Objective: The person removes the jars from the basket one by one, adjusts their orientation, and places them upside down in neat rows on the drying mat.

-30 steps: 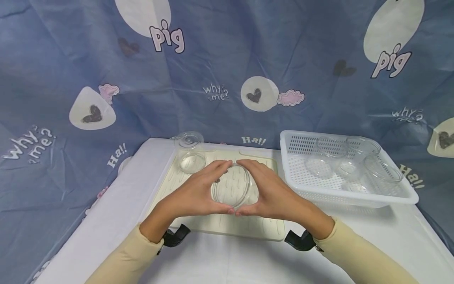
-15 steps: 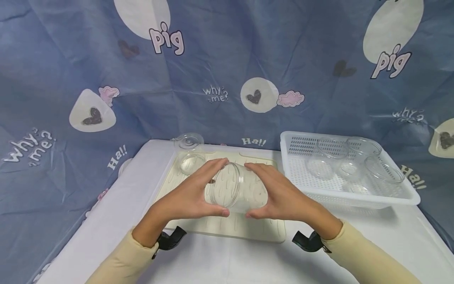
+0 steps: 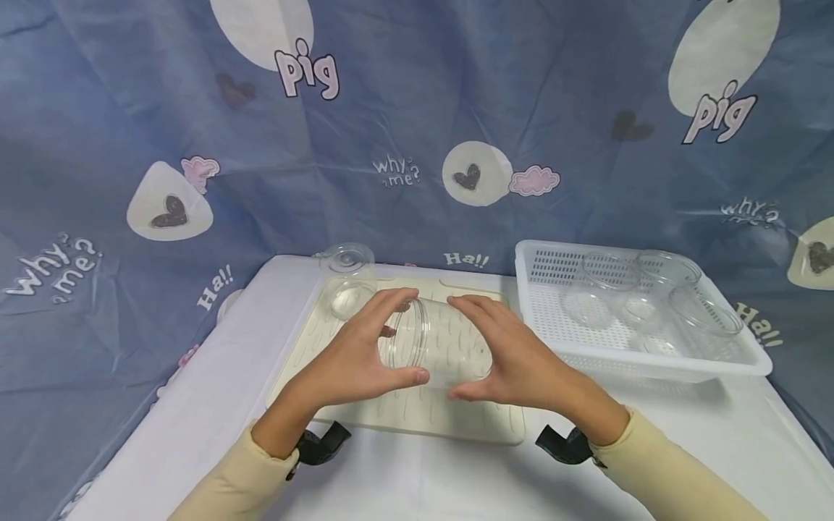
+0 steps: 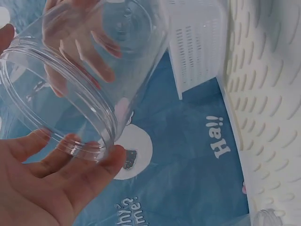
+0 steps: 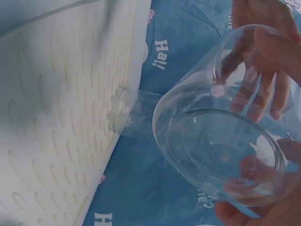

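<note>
A clear jar (image 3: 449, 340) lies sideways in the air between both hands, its ringed rim toward the left. My left hand (image 3: 352, 358) holds the rim end, thumb below and fingers above; in the left wrist view the fingertips rest round the rim (image 4: 80, 80). My right hand (image 3: 521, 354) grips the base end, its fingers curved round it; the right wrist view shows the round base (image 5: 230, 150) against the fingers. Beneath the jar is a cream ribbed mat (image 3: 417, 416).
Another clear jar (image 3: 348, 297) stands at the mat's back left corner. A white perforated basket (image 3: 547, 289) at the right holds several clear jars (image 3: 704, 311). Behind the white table (image 3: 391, 477) hangs a blue printed cloth (image 3: 365, 108).
The jar has turned so its rim, which faced the camera more, now points left. The hands have moved apart, the right one shifting right.
</note>
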`<action>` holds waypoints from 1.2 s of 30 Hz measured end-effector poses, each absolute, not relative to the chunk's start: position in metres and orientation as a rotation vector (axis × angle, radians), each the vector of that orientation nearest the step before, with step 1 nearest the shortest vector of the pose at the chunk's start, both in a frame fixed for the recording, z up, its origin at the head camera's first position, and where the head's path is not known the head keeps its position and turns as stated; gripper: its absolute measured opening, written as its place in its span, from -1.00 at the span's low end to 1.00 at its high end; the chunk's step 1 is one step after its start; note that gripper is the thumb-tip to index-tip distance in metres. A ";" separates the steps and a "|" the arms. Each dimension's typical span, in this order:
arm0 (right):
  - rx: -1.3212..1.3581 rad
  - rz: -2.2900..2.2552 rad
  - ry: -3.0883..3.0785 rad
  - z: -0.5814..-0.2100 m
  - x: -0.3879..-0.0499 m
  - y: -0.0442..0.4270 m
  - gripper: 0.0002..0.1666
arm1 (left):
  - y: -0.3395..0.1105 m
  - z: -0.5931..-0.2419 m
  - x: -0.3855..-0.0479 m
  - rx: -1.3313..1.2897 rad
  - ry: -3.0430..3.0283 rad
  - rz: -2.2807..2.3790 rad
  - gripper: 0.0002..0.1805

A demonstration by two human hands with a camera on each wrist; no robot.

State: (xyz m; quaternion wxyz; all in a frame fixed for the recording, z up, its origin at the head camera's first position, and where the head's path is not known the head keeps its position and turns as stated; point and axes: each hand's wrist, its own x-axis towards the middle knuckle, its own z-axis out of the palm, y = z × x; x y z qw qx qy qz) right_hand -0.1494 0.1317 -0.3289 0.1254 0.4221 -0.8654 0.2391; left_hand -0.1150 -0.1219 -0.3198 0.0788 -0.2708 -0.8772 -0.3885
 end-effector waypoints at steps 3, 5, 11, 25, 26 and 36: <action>1.247 0.733 -2.522 -0.330 -0.151 0.134 0.35 | -0.123 -0.322 -0.118 -0.825 -2.622 -1.206 0.01; 1.253 0.752 -2.525 -0.331 -0.151 0.135 0.34 | -0.125 -0.324 -0.120 -0.835 -2.616 -1.241 0.00; 1.240 0.887 -2.535 -0.337 -0.148 0.143 0.31 | -0.134 -0.330 -0.124 -0.866 -2.565 -1.386 -0.04; 1.433 1.321 -2.012 -0.367 -0.148 0.133 0.39 | -0.153 -0.342 -0.128 -0.992 -2.355 -2.006 -0.12; 1.459 1.296 -1.958 -0.367 -0.149 0.132 0.38 | -0.152 -0.342 -0.129 -1.014 -2.329 -2.034 -0.13; 1.476 1.242 -1.823 -0.361 -0.156 0.130 0.31 | -0.147 -0.346 -0.133 -1.103 -2.225 -2.142 -0.20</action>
